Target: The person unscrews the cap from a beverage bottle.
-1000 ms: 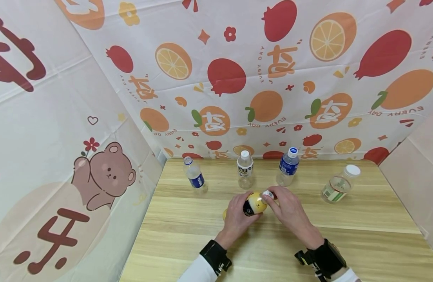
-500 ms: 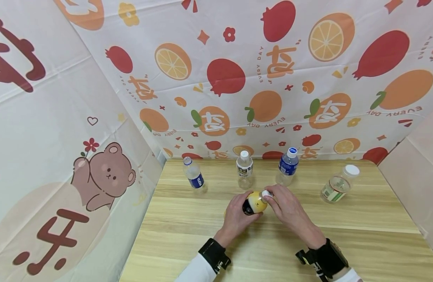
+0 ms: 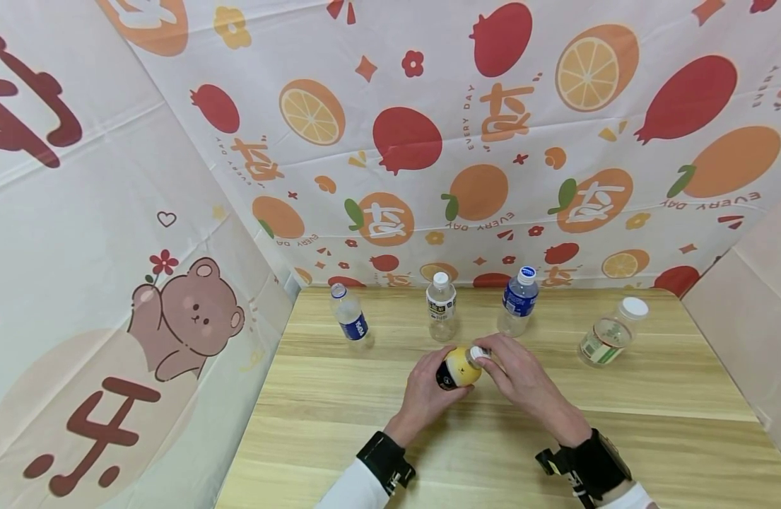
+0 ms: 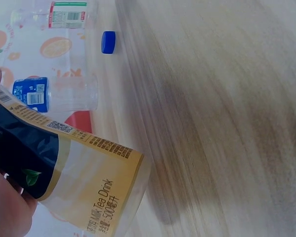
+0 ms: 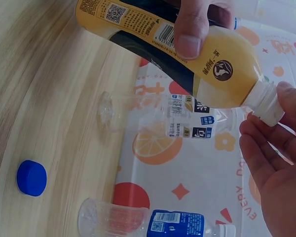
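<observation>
My left hand [image 3: 423, 396] grips the body of a milk tea bottle [image 3: 463, 367], yellow with a black label band. The bottle leans with its neck to the right; its printed lower end [image 4: 98, 182] overlaps the table in the left wrist view. At the neck, the thumb and fingertips of my right hand [image 3: 524, 378] pinch the white cap [image 5: 270, 106], which sits on the bottle's mouth. The remaining right fingers are spread below the cap in the right wrist view. The left thumb [image 5: 190, 39] presses along the bottle's upper side.
Behind the hands stand an uncapped bottle [image 3: 350, 314], a white-capped bottle [image 3: 442, 307] and a blue-labelled bottle [image 3: 520, 300]. A wide jar [image 3: 613, 332] stands at right. A loose blue cap [image 5: 31, 177] lies on the wooden table [image 3: 314, 424]. Printed cloth hangs behind.
The right fingers have turned slightly on the white cap, and more of its top shows. The left hand keeps its grip with the bottle shifting only a little; the other bottles stay put.
</observation>
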### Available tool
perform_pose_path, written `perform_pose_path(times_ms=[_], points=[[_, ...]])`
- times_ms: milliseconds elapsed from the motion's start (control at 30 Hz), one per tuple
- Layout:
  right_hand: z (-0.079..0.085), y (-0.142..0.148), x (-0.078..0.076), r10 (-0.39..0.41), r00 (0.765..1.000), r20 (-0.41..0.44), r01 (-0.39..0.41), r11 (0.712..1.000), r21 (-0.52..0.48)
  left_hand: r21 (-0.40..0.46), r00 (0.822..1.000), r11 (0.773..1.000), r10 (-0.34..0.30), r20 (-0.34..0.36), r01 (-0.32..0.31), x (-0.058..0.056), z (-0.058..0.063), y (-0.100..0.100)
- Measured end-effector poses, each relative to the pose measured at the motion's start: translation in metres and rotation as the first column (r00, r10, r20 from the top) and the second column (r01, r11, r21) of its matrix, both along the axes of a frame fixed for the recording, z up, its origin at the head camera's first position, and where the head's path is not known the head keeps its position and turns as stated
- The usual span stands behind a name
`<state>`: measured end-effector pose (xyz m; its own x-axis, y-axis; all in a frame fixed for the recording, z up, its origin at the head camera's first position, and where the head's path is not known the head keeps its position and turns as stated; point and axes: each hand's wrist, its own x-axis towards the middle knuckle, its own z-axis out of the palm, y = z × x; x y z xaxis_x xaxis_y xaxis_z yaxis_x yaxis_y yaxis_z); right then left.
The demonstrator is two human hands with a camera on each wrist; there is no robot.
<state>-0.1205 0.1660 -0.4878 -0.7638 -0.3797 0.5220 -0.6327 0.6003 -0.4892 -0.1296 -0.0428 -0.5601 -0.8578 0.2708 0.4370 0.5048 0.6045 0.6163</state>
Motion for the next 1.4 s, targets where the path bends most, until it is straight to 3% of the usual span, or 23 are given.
perform_pose_path(times_ms=[167, 367, 700, 1100, 1400], points=[[-0.001, -0.003, 0.002, -0.053, 0.996, 0.067, 0.054, 0.998, -0.013, -0.009, 0.999, 1.000, 0.021, 0.037, -0.021, 0.002, 0.001, 0.002], [-0.003, -0.008, 0.005, -0.155, 0.976, 0.150, 0.160, 0.987, -0.025, -0.006, 0.995, 0.998, 0.064, 0.073, -0.064, 0.001, 0.004, 0.005], [-0.004, -0.011, 0.005, -0.260, 0.959, 0.112, 0.263, 0.965, -0.014, -0.053, 0.997, 0.997, 0.059, -0.057, -0.062, 0.003, 0.005, 0.008], [-0.003, -0.010, 0.005, -0.232, 0.973, -0.009, 0.233, 0.973, 0.012, -0.043, 0.996, 0.997, 0.065, -0.066, -0.068, 0.006, 0.002, 0.007], [0.000, -0.008, 0.005, -0.190, 0.982, -0.010, 0.190, 0.982, 0.008, -0.023, 0.998, 0.998, 0.060, -0.014, -0.061, 0.005, 0.004, 0.007]])
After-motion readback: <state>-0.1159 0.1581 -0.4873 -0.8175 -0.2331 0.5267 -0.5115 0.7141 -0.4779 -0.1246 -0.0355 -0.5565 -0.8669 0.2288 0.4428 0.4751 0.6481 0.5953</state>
